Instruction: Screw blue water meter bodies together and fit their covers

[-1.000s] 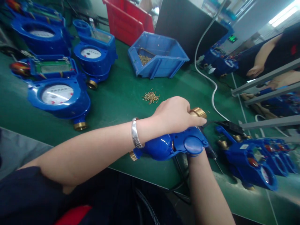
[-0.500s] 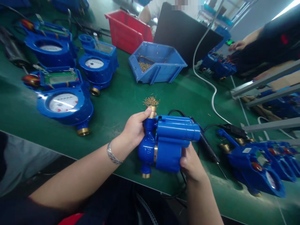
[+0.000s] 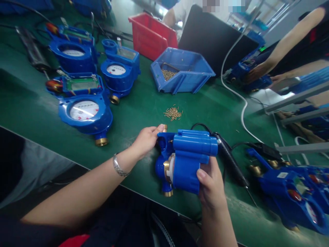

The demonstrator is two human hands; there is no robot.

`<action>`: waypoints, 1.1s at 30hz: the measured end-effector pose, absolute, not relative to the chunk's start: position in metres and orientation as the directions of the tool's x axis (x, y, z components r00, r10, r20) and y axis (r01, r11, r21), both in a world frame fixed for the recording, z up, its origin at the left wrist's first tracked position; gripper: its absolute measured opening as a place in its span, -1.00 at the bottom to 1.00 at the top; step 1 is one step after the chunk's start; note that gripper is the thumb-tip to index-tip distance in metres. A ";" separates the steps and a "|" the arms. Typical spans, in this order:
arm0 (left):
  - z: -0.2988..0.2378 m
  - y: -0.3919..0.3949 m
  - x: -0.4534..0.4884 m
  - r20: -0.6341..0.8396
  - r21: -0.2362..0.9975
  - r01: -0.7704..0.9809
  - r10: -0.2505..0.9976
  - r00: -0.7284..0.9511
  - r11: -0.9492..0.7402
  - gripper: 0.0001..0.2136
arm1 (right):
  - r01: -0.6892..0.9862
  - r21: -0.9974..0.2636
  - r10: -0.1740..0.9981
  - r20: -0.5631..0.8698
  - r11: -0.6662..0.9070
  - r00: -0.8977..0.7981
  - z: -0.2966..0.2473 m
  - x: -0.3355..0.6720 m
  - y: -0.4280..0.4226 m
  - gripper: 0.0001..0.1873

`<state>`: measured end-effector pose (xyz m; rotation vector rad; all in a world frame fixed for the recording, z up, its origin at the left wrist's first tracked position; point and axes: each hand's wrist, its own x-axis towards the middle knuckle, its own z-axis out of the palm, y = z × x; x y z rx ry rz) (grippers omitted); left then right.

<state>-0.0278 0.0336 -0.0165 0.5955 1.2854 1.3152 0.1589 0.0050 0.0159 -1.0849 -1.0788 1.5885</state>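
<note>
Between my hands, above the table's front edge, is a blue water meter (image 3: 186,173) turned on its side, brass-threaded at both pipe ends. My left hand (image 3: 145,140) is closed around the far pipe end, thumb against the brass. Closed on the meter's right side is my right hand (image 3: 212,181), its thumb on the blue housing and the other fingers mostly hidden behind. A pale ring and a brass piece show where the housing meets the pipe body. Just beyond the meter lies a small pile of brass screws (image 3: 173,113). To its right rests a black electric screwdriver (image 3: 232,161).
Several blue meters (image 3: 86,109) with open tops stand at left; more meters (image 3: 290,192) lie at right. A blue bin (image 3: 190,82) holding screws and a red bin (image 3: 146,37) stand at the back. A white cable (image 3: 243,103) crosses the right side. A co-worker's hands (image 3: 259,72) touch another meter.
The water meter has turned in my hands, so the pale ring and brass piece now show. My view has shifted slightly left. The co-worker's arms have reached further onto their meter.
</note>
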 end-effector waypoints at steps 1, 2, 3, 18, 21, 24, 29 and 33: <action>-0.015 0.029 -0.034 -0.303 0.929 -0.301 0.909 -0.286 0.216 -0.73 | -0.191 -0.957 0.962 -0.180 -0.219 -0.206 0.017 0.157 0.005 -0.05; -0.012 0.023 -0.040 -0.246 0.958 -0.227 0.905 -0.346 0.174 -0.78 | -0.181 -0.958 0.962 -0.184 -0.222 -0.202 0.018 0.155 0.006 -0.06; -0.009 0.016 -0.045 -0.159 0.985 -0.130 0.905 -0.395 0.116 -0.81 | -0.168 -0.961 0.962 -0.186 -0.220 -0.198 0.019 0.153 0.006 -0.06; -0.023 -0.004 -0.054 0.052 0.829 0.502 0.929 0.367 -0.245 -0.10 | 0.582 -0.812 0.974 -0.169 -0.052 -0.148 0.050 0.112 0.006 0.12; -0.026 -0.003 -0.062 0.014 0.881 0.428 0.917 0.399 -0.200 -0.11 | 0.475 -0.878 0.949 -0.199 -0.062 -0.244 0.049 0.123 0.001 0.03; -0.029 -0.004 -0.068 0.029 0.919 0.342 0.899 0.438 -0.197 -0.16 | 0.187 -0.968 0.953 -0.208 -0.168 -0.221 0.038 0.141 -0.002 -0.25; -0.028 -0.002 -0.071 -0.033 0.887 0.419 0.878 0.477 -0.194 -0.18 | 0.216 -0.944 0.926 -0.297 -0.249 -0.234 0.017 0.161 -0.007 -0.66; -0.023 0.001 -0.072 0.012 0.876 0.414 0.869 0.495 -0.248 -0.21 | 0.435 -0.890 0.859 -0.324 -0.136 -0.395 0.002 0.156 -0.020 -0.38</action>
